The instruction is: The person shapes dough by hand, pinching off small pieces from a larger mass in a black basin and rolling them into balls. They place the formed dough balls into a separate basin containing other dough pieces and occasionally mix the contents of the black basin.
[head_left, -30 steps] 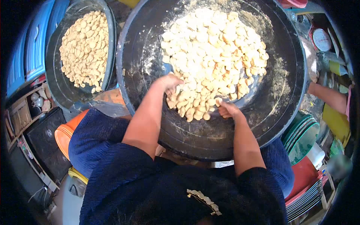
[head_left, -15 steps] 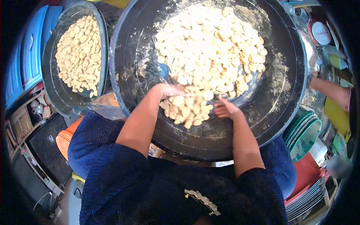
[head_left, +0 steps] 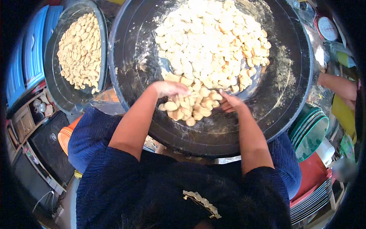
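A wide black basin lies before me, its inside streaked with pale powder. It holds a bright heap of small, rounded, cream-coloured pieces, whose kind I cannot make out. Nearer to me is a smaller cluster of the same pieces. My left hand reaches over this cluster's left side, fingers stretched out and touching the pieces. At the cluster's right edge is my right hand, its fingers apart and slightly bent, with the tips close to the pieces.
To the left, a second dark basin contains similar pieces. Another person's arm reaches to the big basin's right rim. Stacked green trays, red trays and a round dial scale stand at the right, blue drawers at the left.
The near cluster has settled against the basin, close to the main heap, and looks less blurred. Both hands stay beside it, with small shifts. The view has shifted slightly.
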Demonstrator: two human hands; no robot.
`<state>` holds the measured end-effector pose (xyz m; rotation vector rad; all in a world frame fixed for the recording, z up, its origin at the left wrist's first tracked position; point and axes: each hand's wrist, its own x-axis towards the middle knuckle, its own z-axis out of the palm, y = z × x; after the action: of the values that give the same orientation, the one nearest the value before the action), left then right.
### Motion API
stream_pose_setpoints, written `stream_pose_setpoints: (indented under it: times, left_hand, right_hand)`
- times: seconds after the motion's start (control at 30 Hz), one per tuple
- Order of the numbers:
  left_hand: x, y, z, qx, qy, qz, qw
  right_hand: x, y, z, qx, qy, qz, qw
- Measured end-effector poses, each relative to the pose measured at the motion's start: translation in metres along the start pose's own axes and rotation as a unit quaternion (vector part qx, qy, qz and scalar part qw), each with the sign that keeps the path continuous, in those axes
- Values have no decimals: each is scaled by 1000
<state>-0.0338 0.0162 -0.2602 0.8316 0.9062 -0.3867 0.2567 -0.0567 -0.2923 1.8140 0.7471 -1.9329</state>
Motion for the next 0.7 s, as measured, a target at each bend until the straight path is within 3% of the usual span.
stream_pose_setpoints:
  times: [0.07,0.1,0.13,0.17,0.2,0.23,0.27,0.33,0.4,0.43,0.47,0.53,0.57,0.6,0.63,0.67,0.7]
  left_hand:
    - [18,-18,-26,-55,166,-43,984]
    - [32,-40,-41,141,303,19,942]
    - [39,-58,-49,330,420,77,842]
    - [49,-54,-35,157,426,52,890]
    - [62,-49,-18,-23,415,25,909]
    - [56,-39,-13,-8,348,-32,937]
    - [52,-31,-5,-5,347,-32,937]
    - [38,-23,16,118,32,30,992]
    - [18,-12,23,95,71,-4,993]
    - [15,-9,26,66,106,-35,992]
    - [25,-19,18,65,105,-34,992]
    - [66,-59,-5,-148,267,105,946]
    - [82,-70,-6,-177,189,73,963]
    - [79,-73,5,135,333,14,933]
    - [47,-42,22,185,272,17,944]
    - [14,-12,36,233,203,16,951]
    - [15,-19,38,232,199,12,952]
  right_hand:
    - [50,6,53,290,15,-64,955]
    - [60,-7,81,334,-45,-77,939]
    - [64,-17,103,378,-105,-88,916]
    - [48,-26,99,378,-107,-89,915]
    - [30,-32,93,351,-190,-126,908]
    - [8,-38,87,323,-270,-161,893]
    - [-5,-31,70,291,-223,-157,917]
    - [-6,-12,29,154,-111,-101,977]
    - [17,25,20,187,21,-116,975]
    - [14,20,22,237,24,-28,971]
    - [2,-3,36,374,-68,-33,924]
    - [80,5,89,435,-109,-114,886]
    - [55,-13,96,352,-89,-180,914]
    - [29,-33,94,263,-67,-249,930]
    - [51,-19,94,330,-178,-195,906]
    - [16,-22,79,335,-253,-205,884]
    - [4,-12,66,300,-246,-179,904]
